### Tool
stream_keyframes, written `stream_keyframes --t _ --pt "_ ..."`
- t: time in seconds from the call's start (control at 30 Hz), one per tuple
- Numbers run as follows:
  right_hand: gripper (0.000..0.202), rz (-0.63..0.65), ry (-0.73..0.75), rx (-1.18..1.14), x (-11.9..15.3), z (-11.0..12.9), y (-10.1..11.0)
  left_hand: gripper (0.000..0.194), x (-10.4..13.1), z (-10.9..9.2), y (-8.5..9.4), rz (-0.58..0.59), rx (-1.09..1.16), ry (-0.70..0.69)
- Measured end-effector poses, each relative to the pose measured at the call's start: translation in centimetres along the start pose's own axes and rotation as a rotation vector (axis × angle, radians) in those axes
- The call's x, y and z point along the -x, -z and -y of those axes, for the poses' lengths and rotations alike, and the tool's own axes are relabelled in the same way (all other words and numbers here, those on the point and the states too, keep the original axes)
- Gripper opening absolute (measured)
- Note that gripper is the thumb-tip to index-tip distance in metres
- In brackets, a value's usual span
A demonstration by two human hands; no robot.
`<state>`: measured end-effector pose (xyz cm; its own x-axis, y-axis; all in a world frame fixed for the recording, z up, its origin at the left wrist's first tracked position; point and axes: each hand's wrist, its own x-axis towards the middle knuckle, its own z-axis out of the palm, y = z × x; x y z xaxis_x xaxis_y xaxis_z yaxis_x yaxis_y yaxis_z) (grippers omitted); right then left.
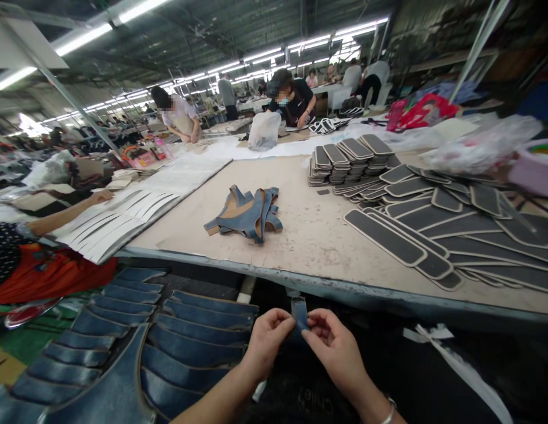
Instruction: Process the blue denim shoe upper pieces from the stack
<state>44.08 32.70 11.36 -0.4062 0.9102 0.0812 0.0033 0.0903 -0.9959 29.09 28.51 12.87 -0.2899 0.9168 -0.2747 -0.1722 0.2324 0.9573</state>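
A small blue leather strap piece (299, 312) is held upright just below the table's front edge. My left hand (270, 340) pinches its left side between thumb and fingertips. On the other side, my right hand (336, 346) grips the piece with thumb and curled fingers. Past the edge, a small heap of blue leather cut pieces (250, 218) with tan backs lies on the table (296, 241). Down to my left, many overlapping blue leather pieces (181, 353) are laid out in rows.
Dark grey pads with pale borders (411, 241) spread and stack across the right side. White cut strips (119, 221) lie at the left, beside another person's hand (101, 196). A white plastic bag (264, 131) stands farther back, near two people working.
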Motion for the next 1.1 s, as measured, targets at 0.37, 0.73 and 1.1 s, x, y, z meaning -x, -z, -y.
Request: stream_keyframes --t 0.37,0.73,1.1 --pt "0.01 0.23 0.243 0.191 0.5 1.5 1.7 0.03 0.8 -0.7 0.6 0.178 0.212 0.11" --pt "0.014 0.134 0.481 0.409 0.8 2.2 2.6 0.027 1.5 -0.9 -0.2 0.238 -0.269 -0.127" --pt "0.017 0.137 0.406 0.52 0.5 0.8 2.1 0.033 1.2 -1.0 -0.5 0.207 -0.149 0.021"
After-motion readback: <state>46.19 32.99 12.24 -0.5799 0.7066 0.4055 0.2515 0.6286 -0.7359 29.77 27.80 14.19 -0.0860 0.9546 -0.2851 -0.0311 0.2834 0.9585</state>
